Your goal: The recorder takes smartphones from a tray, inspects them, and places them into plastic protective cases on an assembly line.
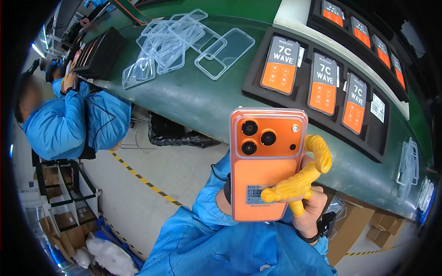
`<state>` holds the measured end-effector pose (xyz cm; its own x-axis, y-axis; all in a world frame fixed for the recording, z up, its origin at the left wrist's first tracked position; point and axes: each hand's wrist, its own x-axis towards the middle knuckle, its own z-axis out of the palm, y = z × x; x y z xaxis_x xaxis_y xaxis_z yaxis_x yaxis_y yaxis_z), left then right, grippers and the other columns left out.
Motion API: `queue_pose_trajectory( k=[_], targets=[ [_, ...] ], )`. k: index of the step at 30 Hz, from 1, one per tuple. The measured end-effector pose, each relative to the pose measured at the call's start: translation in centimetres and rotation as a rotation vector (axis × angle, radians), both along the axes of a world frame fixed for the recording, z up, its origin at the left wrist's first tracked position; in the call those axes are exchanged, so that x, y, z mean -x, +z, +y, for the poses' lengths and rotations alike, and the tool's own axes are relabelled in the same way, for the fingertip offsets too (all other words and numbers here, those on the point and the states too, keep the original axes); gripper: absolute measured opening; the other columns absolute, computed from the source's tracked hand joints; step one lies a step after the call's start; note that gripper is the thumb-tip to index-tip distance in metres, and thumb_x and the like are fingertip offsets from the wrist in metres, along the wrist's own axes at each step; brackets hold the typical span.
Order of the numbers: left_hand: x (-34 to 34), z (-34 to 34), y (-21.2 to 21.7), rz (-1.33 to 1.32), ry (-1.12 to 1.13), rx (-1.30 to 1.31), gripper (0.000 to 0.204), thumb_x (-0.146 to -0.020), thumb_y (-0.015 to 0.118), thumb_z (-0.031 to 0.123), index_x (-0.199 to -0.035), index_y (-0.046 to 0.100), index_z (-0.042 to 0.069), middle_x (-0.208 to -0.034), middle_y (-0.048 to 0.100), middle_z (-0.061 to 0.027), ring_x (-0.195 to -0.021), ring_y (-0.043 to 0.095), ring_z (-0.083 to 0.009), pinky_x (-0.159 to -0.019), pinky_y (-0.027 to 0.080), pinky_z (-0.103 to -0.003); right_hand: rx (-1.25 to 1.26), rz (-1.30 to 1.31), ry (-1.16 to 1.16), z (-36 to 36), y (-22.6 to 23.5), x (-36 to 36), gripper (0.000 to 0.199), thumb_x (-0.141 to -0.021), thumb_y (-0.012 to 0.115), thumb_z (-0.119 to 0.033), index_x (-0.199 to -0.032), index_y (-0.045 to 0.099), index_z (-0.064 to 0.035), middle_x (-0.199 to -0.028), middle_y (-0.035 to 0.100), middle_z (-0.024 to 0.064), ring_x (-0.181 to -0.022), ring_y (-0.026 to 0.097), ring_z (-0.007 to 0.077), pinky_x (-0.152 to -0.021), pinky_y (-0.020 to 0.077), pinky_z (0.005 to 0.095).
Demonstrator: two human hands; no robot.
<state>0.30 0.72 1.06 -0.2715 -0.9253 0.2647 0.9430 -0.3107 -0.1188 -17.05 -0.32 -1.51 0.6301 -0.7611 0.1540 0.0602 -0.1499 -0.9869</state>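
Observation:
An orange phone [258, 170] is held up before me, its back with three large camera lenses facing me. A clear case [234, 120] shows around its upper edges. My right hand [309, 198], with yellow finger cots on several fingers, grips the phone from its right side, and one finger lies across the lower back near a printed label [254, 194]. The phone hides my left hand; only the wrist [224, 202] shows at its lower left edge, so I cannot see what those fingers do.
Clear phone cases [170, 41] lie heaped on the green bench [184, 96]. A black foam tray [294, 106] holds three phones, with another filled tray [363, 34] behind. More clear cases [407, 165] lie at right. A co-worker in blue [69, 119] sits at left beside a black rack [99, 53].

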Motion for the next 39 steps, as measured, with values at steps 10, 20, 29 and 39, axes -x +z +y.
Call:
queue_pose_trajectory(
  k=[10, 20, 29, 39],
  targets=[
    [-1.3, -1.4, -1.4, -0.036, -0.025, 0.129, 0.065, -0.097, 0.051, 0.05, -0.118, 0.046, -0.011, -0.063, 0.053, -0.0142, -0.042, 0.052, -0.0196, -0.04, 0.04, -0.029, 0.748, 0.101, -0.43, -2.4, 5.0, 0.3, 0.032, -0.098, 0.057, -0.027, -0.093, 0.071, 0.0013, -0.107, 0.066, 0.0292, -0.099, 0.063, 0.0436, -0.088, 0.0516, 0.0534],
    [-0.1, 0.1, -2.3, 0.062, 0.119, -0.048, 0.051, -0.101, 0.05, 0.041, -0.129, 0.051, -0.001, -0.115, 0.058, -0.0182, -0.084, 0.062, -0.0194, -0.068, 0.053, -0.029, 1.179, 0.334, -0.254, -2.9, 8.8, -5.5, 0.04, -0.086, 0.06, -0.041, -0.113, 0.078, -0.0174, -0.148, 0.04, 0.0314, -0.135, 0.04, 0.0521, -0.108, 0.0342, 0.061],
    [-0.1, 1.0, -1.6, 0.064, 0.194, -0.173, 0.051, -0.1, 0.05, 0.043, -0.132, 0.051, 0.002, -0.119, 0.058, -0.0177, -0.091, 0.063, -0.0235, -0.074, 0.054, -0.033, 1.183, 0.348, -0.21, -3.1, 8.8, -7.1, 0.038, -0.084, 0.063, -0.039, -0.115, 0.077, -0.0217, -0.147, 0.042, 0.0317, -0.136, 0.036, 0.0545, -0.105, 0.0375, 0.0563],
    [0.3, 2.0, -1.3, -0.009, 0.254, -0.399, 0.052, -0.1, 0.051, 0.045, -0.135, 0.051, 0.006, -0.123, 0.059, -0.0171, -0.099, 0.063, -0.028, -0.081, 0.055, -0.037, 1.148, 0.458, -0.175, -3.0, 10.3, -4.8, 0.041, -0.094, 0.055, -0.046, -0.11, 0.078, -0.0164, -0.143, 0.046, 0.0299, -0.133, 0.043, 0.0499, -0.111, 0.0319, 0.0604]
  ],
)
